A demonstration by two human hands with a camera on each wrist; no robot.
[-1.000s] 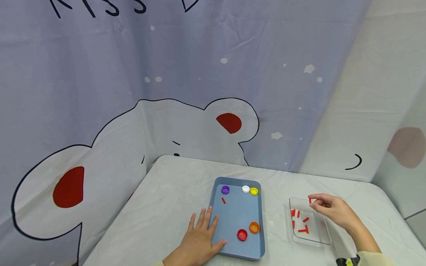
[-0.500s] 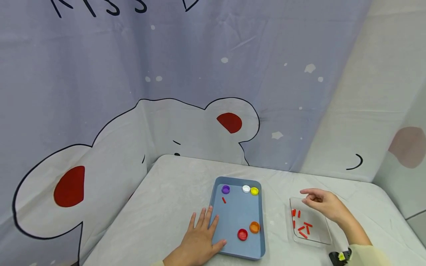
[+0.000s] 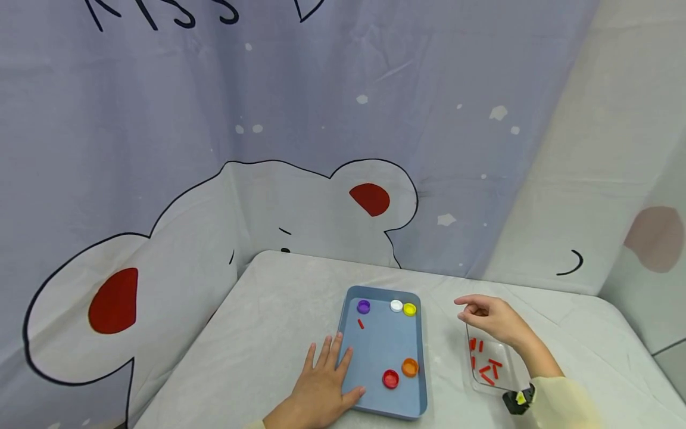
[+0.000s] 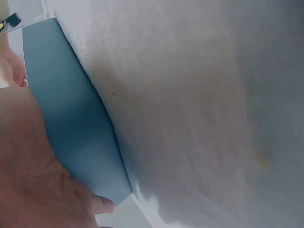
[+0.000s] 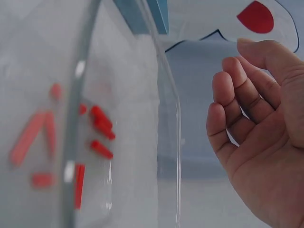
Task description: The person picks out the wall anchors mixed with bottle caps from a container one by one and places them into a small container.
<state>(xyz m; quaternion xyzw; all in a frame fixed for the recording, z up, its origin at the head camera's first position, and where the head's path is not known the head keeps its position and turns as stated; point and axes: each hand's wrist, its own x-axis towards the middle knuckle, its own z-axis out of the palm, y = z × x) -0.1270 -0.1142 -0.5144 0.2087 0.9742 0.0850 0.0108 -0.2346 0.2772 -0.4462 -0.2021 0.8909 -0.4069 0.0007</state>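
My left hand lies spread at the near left edge of a blue tray, its fingertips over the rim. In the left wrist view, the palm is against the tray's side wall. My right hand is in the air over the far left corner of a clear plastic box. Its fingers are loosely bent, with a gap between thumb and index finger, and nothing shows between them. Several small red sticks lie in the box, also blurred red sticks in the right wrist view.
On the tray are a purple cap, a white cap, a yellow cap, an orange cap, a red cap and one red stick. A printed curtain hangs behind the white-covered table.
A red stick was pinched in my right hand a second ago; it has left the hand, and the sticks in the box lie differently. That hand has moved left. The left hand stayed put.
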